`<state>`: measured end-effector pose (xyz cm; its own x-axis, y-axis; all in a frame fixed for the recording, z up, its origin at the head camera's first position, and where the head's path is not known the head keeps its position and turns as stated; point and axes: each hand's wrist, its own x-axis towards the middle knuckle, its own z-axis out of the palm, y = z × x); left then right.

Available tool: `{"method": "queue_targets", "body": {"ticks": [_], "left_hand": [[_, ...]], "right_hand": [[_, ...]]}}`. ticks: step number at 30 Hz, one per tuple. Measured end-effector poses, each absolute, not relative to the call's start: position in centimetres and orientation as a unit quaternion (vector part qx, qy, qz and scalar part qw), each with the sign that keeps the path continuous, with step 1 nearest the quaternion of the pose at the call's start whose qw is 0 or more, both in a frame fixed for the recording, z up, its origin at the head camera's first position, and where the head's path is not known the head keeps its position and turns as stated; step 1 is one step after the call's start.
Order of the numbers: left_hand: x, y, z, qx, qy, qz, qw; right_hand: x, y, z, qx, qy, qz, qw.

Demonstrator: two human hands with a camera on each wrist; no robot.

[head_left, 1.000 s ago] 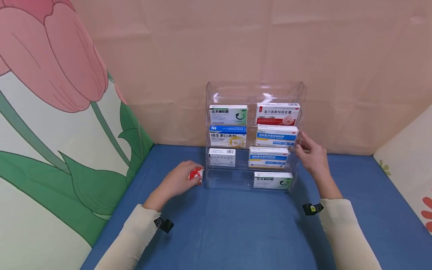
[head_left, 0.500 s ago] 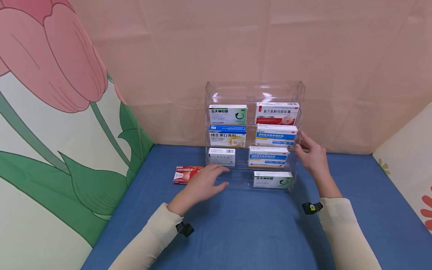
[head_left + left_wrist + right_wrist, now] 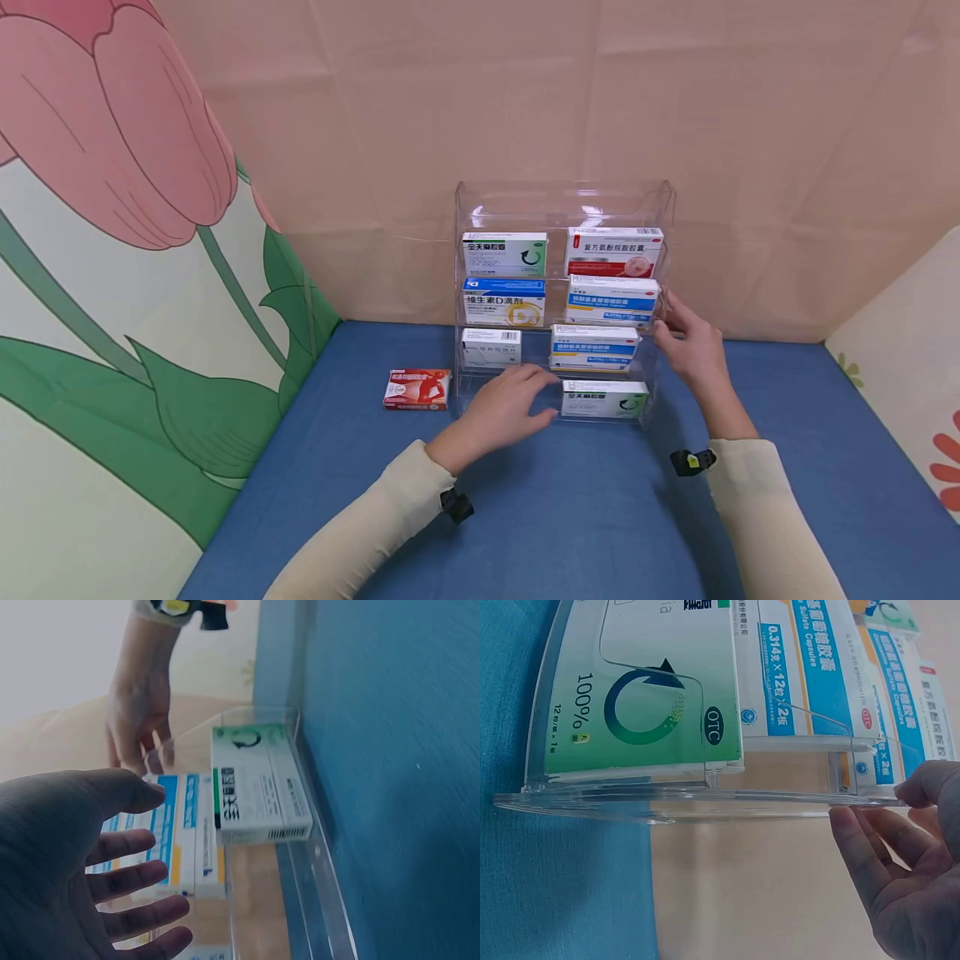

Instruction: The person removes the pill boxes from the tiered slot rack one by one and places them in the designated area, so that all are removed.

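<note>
A clear plastic tiered rack (image 3: pixel 562 218) stands on the blue cloth, holding medicine boxes. My right hand (image 3: pixel 693 350) pinches the rack's right side edge; in the right wrist view the thumb (image 3: pixel 922 782) lies on one face, fingers on the other. In front of the lowest tier, my left hand (image 3: pixel 506 408) has its fingers spread and holds nothing. Nearest to it is the white-and-green medicine box (image 3: pixel 603 400) on the bottom tier, just beyond the fingertips. Left of the rack lies a red medicine box (image 3: pixel 417 390), flat on the cloth.
Higher tiers carry another white-and-green box (image 3: pixel 505 255), a red-and-white box (image 3: pixel 615 252), a blue-topped yellow-and-white box (image 3: pixel 504 302), two blue-and-white boxes (image 3: pixel 594 348) and a small white box (image 3: pixel 491 347). Behind the rack rises a beige backdrop (image 3: pixel 375 167).
My left hand has let go of the red medicine box, leaving it on the cloth, and moved right across the rack's front. My right hand keeps its place on the rack's edge.
</note>
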<state>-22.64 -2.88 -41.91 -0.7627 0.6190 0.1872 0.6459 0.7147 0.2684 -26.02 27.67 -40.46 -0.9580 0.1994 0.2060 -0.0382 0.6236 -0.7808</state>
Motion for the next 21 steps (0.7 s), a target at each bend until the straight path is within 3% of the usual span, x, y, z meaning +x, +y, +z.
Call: {"method": "queue_targets", "body": {"ticks": [21], "left_hand": [[-23.7,3.3,-43.7,-0.335,-0.934,-0.110,0.058]], "right_hand": [[-26.0,27.5,-40.4,-0.048,-0.888,0.436,0.139]]}}
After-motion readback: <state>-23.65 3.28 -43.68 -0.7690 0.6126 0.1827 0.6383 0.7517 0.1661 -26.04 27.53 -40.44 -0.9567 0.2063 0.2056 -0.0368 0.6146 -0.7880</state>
